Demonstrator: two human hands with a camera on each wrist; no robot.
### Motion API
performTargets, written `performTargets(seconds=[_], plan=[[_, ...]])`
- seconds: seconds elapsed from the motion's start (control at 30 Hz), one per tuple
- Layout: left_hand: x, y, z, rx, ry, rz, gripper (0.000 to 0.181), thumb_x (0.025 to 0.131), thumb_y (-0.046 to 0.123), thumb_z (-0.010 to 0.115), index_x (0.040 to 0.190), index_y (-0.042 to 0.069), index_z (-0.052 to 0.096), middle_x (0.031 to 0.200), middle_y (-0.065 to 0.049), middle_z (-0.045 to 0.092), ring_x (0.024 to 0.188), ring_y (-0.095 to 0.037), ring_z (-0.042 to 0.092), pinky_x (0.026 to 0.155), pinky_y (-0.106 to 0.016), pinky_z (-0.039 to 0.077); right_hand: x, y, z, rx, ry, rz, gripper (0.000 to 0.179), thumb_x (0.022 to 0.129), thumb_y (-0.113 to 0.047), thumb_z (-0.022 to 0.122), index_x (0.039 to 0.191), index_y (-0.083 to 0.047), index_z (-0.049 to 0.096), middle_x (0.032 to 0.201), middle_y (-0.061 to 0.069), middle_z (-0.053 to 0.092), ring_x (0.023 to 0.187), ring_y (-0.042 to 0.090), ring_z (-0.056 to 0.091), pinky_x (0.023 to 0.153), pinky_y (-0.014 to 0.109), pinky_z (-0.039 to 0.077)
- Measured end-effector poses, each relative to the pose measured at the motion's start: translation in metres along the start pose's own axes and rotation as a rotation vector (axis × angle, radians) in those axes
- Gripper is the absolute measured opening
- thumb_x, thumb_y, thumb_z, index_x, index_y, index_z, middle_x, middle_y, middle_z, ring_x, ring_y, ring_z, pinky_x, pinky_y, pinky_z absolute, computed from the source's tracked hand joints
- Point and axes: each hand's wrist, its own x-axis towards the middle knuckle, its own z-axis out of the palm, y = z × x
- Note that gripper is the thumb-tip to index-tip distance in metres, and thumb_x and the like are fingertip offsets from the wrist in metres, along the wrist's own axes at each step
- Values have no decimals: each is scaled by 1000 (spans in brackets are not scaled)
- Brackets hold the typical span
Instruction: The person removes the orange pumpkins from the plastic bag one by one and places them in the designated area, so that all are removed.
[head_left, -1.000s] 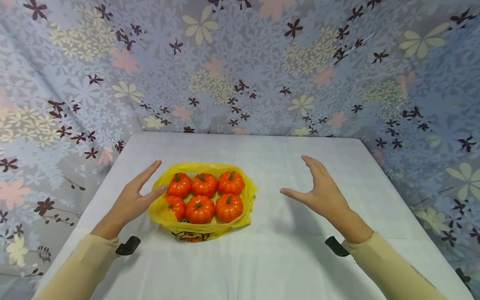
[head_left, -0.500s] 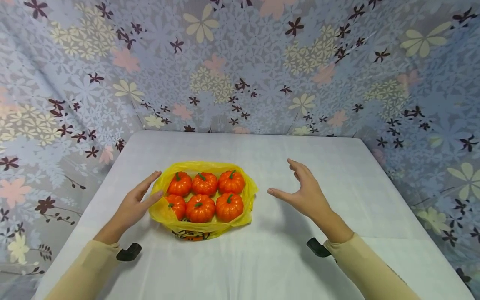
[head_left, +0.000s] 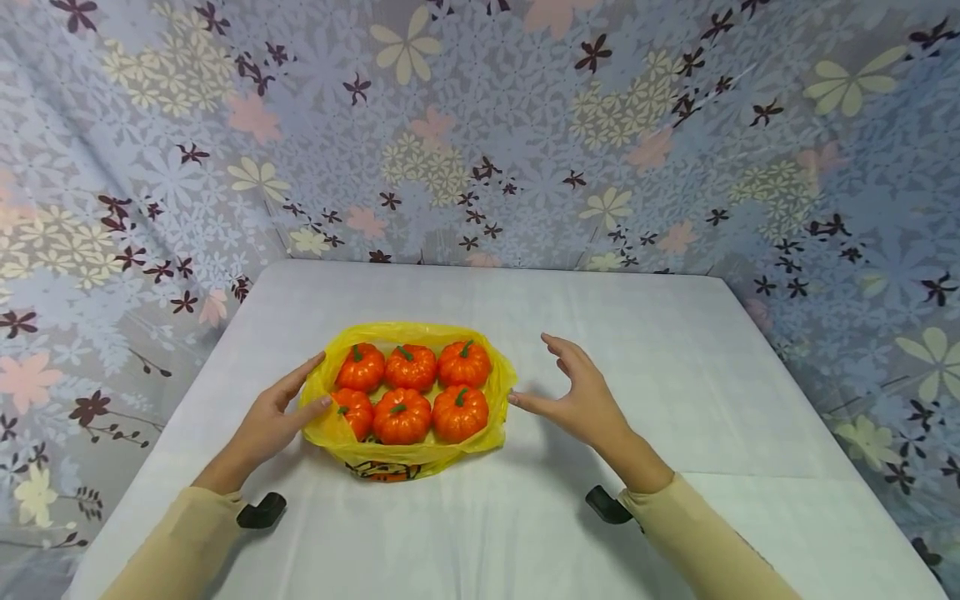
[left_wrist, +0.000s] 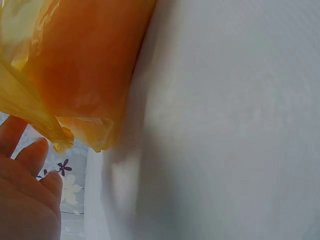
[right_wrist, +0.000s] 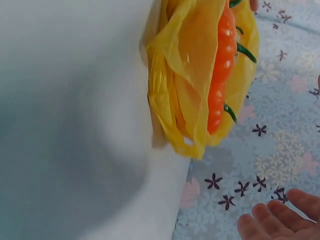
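A yellow plastic bag (head_left: 442, 457) stands on the table with its mouth spread wide. Several small orange toy pumpkins (head_left: 401, 415) with green stems lie inside in two rows. At the bag's left rim is my left hand (head_left: 266, 429), its thumb over the edge and its fingers along the outer side; whether it touches the plastic I cannot tell. In the left wrist view, the loosely bent fingers (left_wrist: 34, 156) are beside the bag. My right hand (head_left: 581, 407) hovers just off the bag's right side, thumb and fingers spread apart, holding nothing.
A white cloth covers the table (head_left: 645, 533). Flower-patterned fabric (head_left: 480, 125) hangs behind it and along both sides. A black wrist device (head_left: 261, 510) sits at the left cuff, another black wrist device (head_left: 607, 505) at the right.
My right hand has moved left, up close to the bag. My left hand has shifted slightly right and down against the bag's left side. The bag and pumpkins stay in place.
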Motion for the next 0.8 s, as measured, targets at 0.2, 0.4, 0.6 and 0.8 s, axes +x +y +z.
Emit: performTargets(seconds=[0.2,0.4,0.6,0.8], plan=[[-2,0,0,13,-9,-24,74,97,31,69,160,26,31,164,-7,27,149,-42,18,111,-74,15,2,-4,16,33,-48,-5,94,74,-48,88,149,-11,47,151,4,45,137,26,43,112,43,39],[-2,-1,2,23,-8,-10,75,97,32,68,160,23,30,164,-9,27,149,-41,18,112,-73,16,5,-8,28,54,-77,-2,92,73,-47,90,147,-11,49,149,6,48,137,26,44,113,42,39],[-3,0,3,16,-3,-16,74,98,33,67,160,20,30,164,-10,27,150,-41,18,112,-73,16,6,-9,38,71,-109,-2,91,73,-46,90,145,-6,51,147,7,50,136,27,46,112,43,39],[-5,2,3,27,-6,-50,76,97,36,67,161,21,29,164,-10,26,149,-43,17,110,-76,14,6,-12,47,119,-152,-11,90,73,-45,90,144,-4,52,146,12,52,136,26,46,113,45,37]])
